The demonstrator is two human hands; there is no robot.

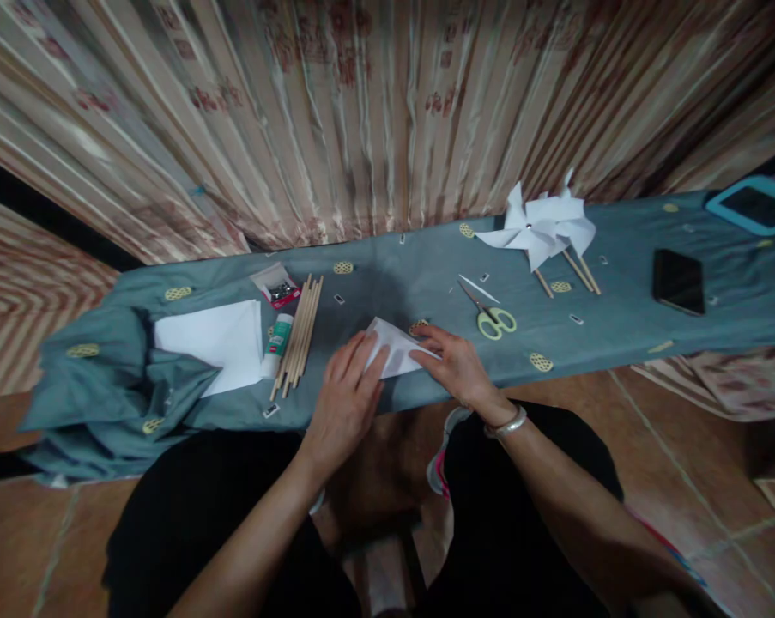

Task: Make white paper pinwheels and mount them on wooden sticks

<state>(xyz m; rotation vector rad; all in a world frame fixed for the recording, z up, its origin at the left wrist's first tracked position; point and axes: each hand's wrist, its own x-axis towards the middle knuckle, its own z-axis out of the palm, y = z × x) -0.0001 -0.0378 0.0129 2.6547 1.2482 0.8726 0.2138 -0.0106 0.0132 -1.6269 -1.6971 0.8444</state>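
A small sheet of white paper, folded to a pointed shape, lies near the front edge of the cloth-covered surface between my hands. My left hand holds its left side, fingers stretched over the paper and thumb resting on it. At the right corner my right hand, with a bracelet on the wrist, has the paper between thumb and fingers. Right of it lie scissors with light green handles and a thin white strip. To the left are a bundle of wooden sticks and a green-and-white glue stick.
A stack of white paper lies far left, partly under bunched cloth. An open small box holds metal pieces. White paper pinwheels on sticks, a black phone and a blue-framed device lie right. A curtain hangs behind.
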